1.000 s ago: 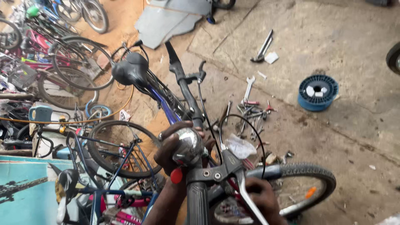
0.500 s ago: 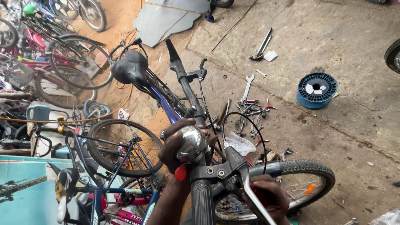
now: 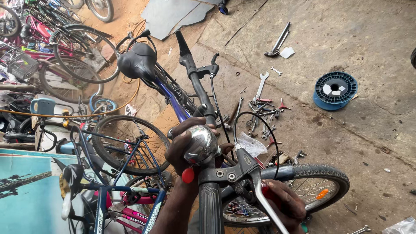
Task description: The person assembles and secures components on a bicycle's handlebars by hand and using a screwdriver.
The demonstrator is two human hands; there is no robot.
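I look down along a bicycle's black handlebar (image 3: pixel 197 82). My left hand (image 3: pixel 184 145) wraps around a shiny chrome bell (image 3: pixel 201 144) mounted on the bar near the grip (image 3: pixel 210 208). My right hand (image 3: pixel 284 206) sits lower right, under the silver brake lever (image 3: pixel 264 199), closed on a tool with a red handle (image 3: pixel 268 193) that is mostly hidden. A black saddle (image 3: pixel 138 60) and the blue frame (image 3: pixel 173 102) lie beyond the bar. The front tyre (image 3: pixel 323 173) shows at the right.
Wrenches and pliers (image 3: pixel 260 106) lie scattered on the concrete floor. A blue wire spool (image 3: pixel 335 90) sits at the right. Several other bicycles (image 3: pixel 65 52) crowd the left side. A grey sheet (image 3: pixel 173 13) lies at the top, and a hammer-like tool (image 3: pixel 278 41) nearby.
My left hand stays cupped on the bell. My right hand has shifted slightly under the brake lever. The view has moved a little.
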